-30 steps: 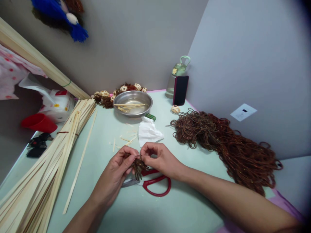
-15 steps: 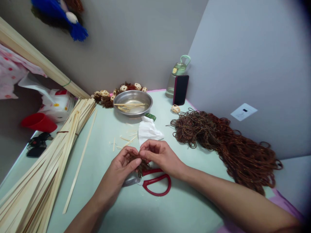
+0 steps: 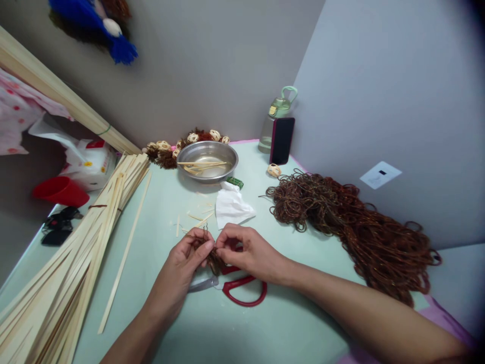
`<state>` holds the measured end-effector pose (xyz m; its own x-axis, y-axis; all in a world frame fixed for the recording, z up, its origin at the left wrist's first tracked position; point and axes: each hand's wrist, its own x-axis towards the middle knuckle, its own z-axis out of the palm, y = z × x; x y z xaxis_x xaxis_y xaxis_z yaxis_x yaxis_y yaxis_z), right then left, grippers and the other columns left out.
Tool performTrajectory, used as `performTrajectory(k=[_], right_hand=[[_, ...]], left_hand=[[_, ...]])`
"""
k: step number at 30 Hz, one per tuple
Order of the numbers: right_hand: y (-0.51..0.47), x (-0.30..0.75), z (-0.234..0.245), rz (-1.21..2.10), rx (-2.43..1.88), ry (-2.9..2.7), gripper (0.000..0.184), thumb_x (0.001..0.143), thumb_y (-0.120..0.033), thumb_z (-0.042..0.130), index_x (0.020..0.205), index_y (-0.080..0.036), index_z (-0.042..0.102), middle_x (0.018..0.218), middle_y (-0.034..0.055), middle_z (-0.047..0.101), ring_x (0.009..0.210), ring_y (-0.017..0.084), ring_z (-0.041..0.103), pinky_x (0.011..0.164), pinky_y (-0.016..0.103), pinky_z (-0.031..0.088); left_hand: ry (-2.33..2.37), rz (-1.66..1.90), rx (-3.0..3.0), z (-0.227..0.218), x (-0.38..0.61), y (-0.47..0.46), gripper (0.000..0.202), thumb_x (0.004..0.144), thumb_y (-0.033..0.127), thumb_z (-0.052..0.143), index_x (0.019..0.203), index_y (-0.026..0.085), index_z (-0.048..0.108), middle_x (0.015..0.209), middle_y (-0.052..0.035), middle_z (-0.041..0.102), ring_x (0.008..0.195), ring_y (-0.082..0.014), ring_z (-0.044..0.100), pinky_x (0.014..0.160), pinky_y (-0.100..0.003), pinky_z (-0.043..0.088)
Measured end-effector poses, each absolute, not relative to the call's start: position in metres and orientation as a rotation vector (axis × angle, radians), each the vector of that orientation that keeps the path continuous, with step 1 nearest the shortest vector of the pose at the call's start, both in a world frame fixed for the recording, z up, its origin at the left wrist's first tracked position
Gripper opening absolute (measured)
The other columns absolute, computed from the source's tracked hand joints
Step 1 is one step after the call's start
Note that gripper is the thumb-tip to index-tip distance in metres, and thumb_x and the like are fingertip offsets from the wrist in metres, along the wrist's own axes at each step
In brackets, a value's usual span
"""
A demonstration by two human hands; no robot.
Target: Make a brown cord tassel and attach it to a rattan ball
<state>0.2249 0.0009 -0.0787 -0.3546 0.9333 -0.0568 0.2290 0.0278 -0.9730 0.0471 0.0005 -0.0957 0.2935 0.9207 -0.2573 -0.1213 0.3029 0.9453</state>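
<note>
**Brown cord tuft (image 3: 212,257) drawn tighter between the hands**

The small brown cord tuft is held just above the red-handled scissors (image 3: 242,294), and its loose ends are drawn shorter than a second ago. The left hand (image 3: 186,268) and right hand (image 3: 250,251) are pinched shut on it, with fingertips meeting over the scissors' blades.

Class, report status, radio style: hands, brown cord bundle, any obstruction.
Left hand and right hand both pinching brown cord bundle. Red scissors lying directly underneath.
</note>
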Motion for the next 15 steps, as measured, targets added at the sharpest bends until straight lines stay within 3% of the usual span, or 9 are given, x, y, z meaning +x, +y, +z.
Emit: performTrajectory(k=[7,15], right_hand=[[0.0010,0.2256,-0.0743,1.234,-1.172,-1.626,0.006,0.085,-0.014,0.058,0.080,-0.017,0.061,0.073,-0.0017,0.056,0.068,0.011,0.049,0.065,0.024,0.040],[0.0059,0.2330,-0.0739,1.307,-1.168,-1.598,0.034,0.099,-0.045,0.044,0.082,-0.017,0.054,0.074,-0.0008,0.052,0.068,0.012,0.046,0.063,0.024,0.038]], left_hand=[[0.983,0.856,1.010,-0.0994,0.0473,0.0016,0.016,0.085,0.036,0.070,0.087,0.022,0.062,0.083,0.0030,0.053,0.071,-0.0118,0.045,0.066,-0.022,0.037],[0.986,0.826,0.992,-0.0971,0.0464,0.0004,0.016,0.086,0.035,0.068,0.087,0.022,0.060,0.077,0.0039,0.050,0.068,-0.0111,0.042,0.064,-0.022,0.036]])
